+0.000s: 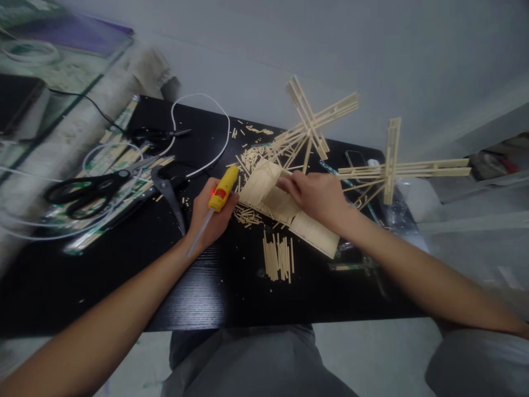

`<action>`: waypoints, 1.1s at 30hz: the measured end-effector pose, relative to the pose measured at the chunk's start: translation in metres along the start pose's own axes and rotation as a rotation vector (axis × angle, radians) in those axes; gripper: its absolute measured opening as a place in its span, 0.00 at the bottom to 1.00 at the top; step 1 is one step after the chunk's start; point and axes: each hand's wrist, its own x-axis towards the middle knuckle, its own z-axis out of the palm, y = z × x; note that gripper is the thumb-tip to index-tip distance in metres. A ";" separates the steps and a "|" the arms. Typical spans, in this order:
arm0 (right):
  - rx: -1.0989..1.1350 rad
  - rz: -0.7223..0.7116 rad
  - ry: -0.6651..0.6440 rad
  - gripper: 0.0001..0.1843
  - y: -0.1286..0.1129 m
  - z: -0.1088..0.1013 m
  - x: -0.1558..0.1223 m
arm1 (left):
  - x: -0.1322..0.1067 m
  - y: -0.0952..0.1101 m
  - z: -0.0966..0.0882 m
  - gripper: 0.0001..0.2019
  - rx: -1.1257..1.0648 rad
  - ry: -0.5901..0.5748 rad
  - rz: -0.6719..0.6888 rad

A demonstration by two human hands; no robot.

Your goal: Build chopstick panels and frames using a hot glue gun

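Observation:
My left hand [209, 218] is closed round a yellow glue gun [223, 189], its nozzle pointing toward a folded panel made of thin wooden sticks [264, 190] on the black table [206, 286]. My right hand [316, 197] presses on the panel's middle, fingers curled over it. A glue stick pokes out behind the gun toward my wrist.
Several cut sticks [278, 257] lie in front of the panel, with scraps scattered behind it. Two stick-built crosses [312, 124] [390, 165] stand at the back right. Black scissors [88, 187], pliers [167, 190], a white cable [215, 149] and stick packets lie to the left.

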 end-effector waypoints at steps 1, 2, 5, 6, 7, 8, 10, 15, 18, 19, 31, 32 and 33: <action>0.000 0.004 0.008 0.30 0.001 -0.001 0.000 | 0.000 0.000 0.000 0.11 0.000 -0.001 -0.001; 0.000 0.012 0.018 0.30 0.001 -0.002 0.001 | 0.000 0.000 0.000 0.11 0.000 -0.002 -0.001; 0.001 0.049 0.052 0.31 0.003 -0.003 0.003 | 0.000 0.000 0.000 0.11 -0.002 -0.002 -0.002; 0.004 0.060 0.061 0.31 0.004 -0.004 0.004 | 0.000 0.000 0.001 0.11 -0.004 -0.002 -0.003; 0.005 0.073 0.072 0.30 0.006 -0.006 0.005 | 0.000 0.000 0.001 0.11 -0.006 -0.001 -0.004; 0.005 0.089 0.090 0.30 0.009 -0.009 0.005 | 0.000 -0.001 0.001 0.11 -0.008 -0.001 -0.004; 0.007 0.144 0.151 0.30 0.017 -0.017 0.004 | 0.000 -0.001 0.000 0.11 -0.011 -0.002 -0.005; 0.175 0.253 0.351 0.33 0.035 -0.038 -0.023 | 0.000 0.001 0.000 0.11 -0.016 -0.003 -0.008; 0.285 0.257 0.384 0.31 0.036 -0.038 -0.052 | -0.001 0.003 0.000 0.11 -0.018 -0.005 -0.016; 0.330 0.194 0.304 0.30 0.035 -0.033 -0.062 | -0.001 0.004 0.001 0.11 -0.018 -0.006 -0.019; 0.389 -0.313 -0.265 0.23 -0.010 0.044 -0.092 | -0.003 0.007 0.003 0.12 -0.040 -0.023 -0.030; 0.397 -0.315 -0.250 0.23 -0.010 0.045 -0.092 | -0.003 0.006 0.002 0.12 -0.041 -0.019 -0.029; 0.407 -0.315 -0.231 0.24 -0.009 0.044 -0.093 | -0.002 0.006 0.002 0.12 -0.041 -0.014 -0.028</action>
